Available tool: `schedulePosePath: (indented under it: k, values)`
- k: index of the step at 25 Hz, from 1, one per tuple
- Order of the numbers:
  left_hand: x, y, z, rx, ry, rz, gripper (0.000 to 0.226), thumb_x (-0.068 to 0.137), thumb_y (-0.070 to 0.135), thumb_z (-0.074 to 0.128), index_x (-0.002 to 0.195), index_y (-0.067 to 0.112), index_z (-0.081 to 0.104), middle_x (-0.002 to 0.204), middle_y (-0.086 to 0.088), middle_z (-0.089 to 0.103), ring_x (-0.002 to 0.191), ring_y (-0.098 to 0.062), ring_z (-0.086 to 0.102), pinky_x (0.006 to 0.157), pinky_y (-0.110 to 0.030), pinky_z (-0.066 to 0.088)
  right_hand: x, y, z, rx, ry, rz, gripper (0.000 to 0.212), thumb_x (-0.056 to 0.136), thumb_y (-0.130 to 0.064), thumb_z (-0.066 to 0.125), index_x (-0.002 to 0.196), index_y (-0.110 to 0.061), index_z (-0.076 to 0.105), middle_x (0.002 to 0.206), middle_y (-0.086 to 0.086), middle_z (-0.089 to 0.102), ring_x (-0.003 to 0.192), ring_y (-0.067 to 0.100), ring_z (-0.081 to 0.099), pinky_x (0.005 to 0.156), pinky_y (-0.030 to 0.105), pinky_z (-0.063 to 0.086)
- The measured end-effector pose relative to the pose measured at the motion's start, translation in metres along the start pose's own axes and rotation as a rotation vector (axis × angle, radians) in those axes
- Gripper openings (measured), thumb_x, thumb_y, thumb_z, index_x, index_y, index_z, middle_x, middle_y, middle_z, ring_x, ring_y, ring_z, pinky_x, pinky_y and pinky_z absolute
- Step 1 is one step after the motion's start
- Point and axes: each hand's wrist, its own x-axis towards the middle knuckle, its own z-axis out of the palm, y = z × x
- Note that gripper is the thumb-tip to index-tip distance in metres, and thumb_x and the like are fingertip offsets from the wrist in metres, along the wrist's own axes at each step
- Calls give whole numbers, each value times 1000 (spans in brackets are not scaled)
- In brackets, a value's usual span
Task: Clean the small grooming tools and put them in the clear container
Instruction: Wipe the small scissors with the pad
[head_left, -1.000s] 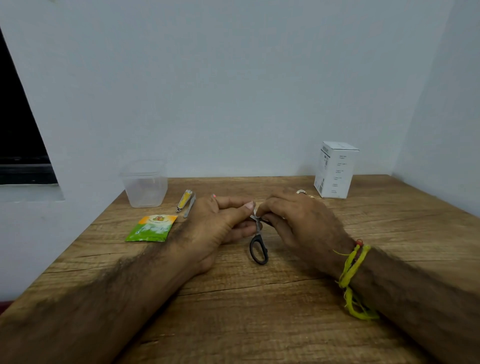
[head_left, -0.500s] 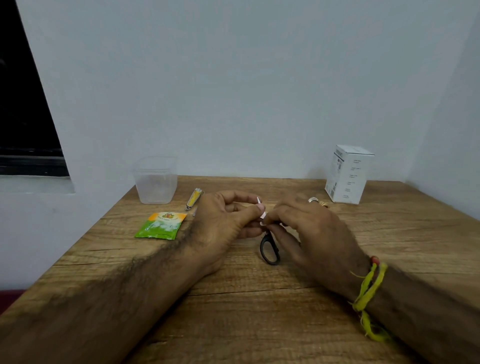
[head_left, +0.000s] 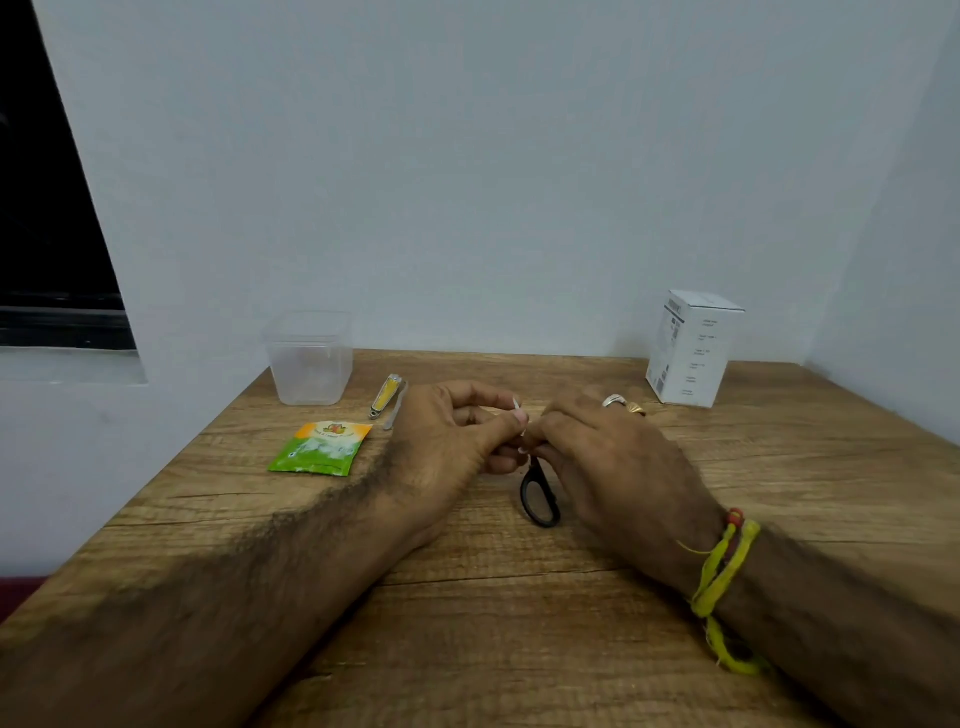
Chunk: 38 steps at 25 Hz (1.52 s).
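Small scissors (head_left: 540, 498) with black loop handles lie at mid-table, blades hidden under my fingers. My left hand (head_left: 452, 441) pinches a small white wipe (head_left: 518, 410) between thumb and forefinger at the blade end. My right hand (head_left: 613, 462) curls over the scissors near the pivot and grips them. A yellow nail clipper (head_left: 385, 396) and a thin metal tool (head_left: 396, 411) lie side by side left of my hands. The clear container (head_left: 310, 358) stands at the back left.
A green and orange sachet (head_left: 319, 448) lies flat in front of the container. A white box (head_left: 688, 349) stands at the back right near the wall. The wooden table (head_left: 519, 623) ends at its left edge close to the sachet.
My hands stay together over the scissors with only small finger shifts. The white wipe now shows above my left thumb. The camera view has drifted slightly.
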Motion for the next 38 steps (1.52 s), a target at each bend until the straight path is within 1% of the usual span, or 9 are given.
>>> schedulePosePath:
  k: [4,7,9,14,22,26,31,36,38]
  values:
    - [-1,0,2,31,2,20,13,84,2,77,95,0,71,74,-20,74,58,-18,71,53,-23,58,-1,2,0,-8,7,20,16,84,-13,73,98,-17,68,93,1,64,80,24,58,63,44,53]
    - [0,-2,0,53,15,31,13,84,4,78,95,1,71,72,-18,74,59,-20,72,53,-24,57,0,-1,0,-23,17,-2,11,90,-16,64,99,-16,69,93,2,65,80,25,58,64,45,53]
    - [-1,-2,1,58,12,33,13,84,4,78,95,1,71,72,-18,74,59,-20,72,53,-24,57,-1,-1,-3,-37,11,-17,15,93,-20,57,100,-16,69,95,1,65,82,25,59,66,44,53]
    - [0,-2,0,45,-2,29,14,85,4,77,97,1,71,77,-22,74,61,-21,72,55,-24,59,1,2,-4,-6,30,7,6,88,-16,69,94,-16,70,92,1,64,84,26,59,66,46,53]
    - [-1,-2,1,12,-2,22,14,83,1,78,95,0,71,75,-21,74,62,-22,72,57,-25,60,0,4,-5,39,8,11,10,92,-21,59,96,-18,69,94,-1,63,87,24,58,69,46,53]
    - [0,-3,-1,24,16,34,15,83,1,77,97,-1,71,73,-21,73,62,-22,72,58,-25,61,1,3,-6,44,10,40,6,91,-22,65,93,-20,70,91,-2,64,85,23,58,66,44,52]
    - [-1,-2,-1,51,7,35,16,84,1,77,98,-1,71,75,-23,73,62,-22,72,58,-25,60,0,5,-8,106,24,88,17,93,-31,53,93,-23,69,90,-8,63,85,17,55,69,40,50]
    - [-1,-3,1,43,11,39,14,84,0,77,96,-3,71,76,-25,73,62,-21,72,56,-25,60,-1,-4,-8,95,-87,74,15,92,-27,54,96,-21,67,94,-5,63,90,19,55,73,39,50]
    - [-1,-2,0,40,4,41,15,84,0,76,98,-4,70,77,-26,73,64,-23,73,58,-26,61,0,-3,-9,78,-68,86,13,91,-27,56,95,-21,67,92,-5,63,89,20,55,72,42,51]
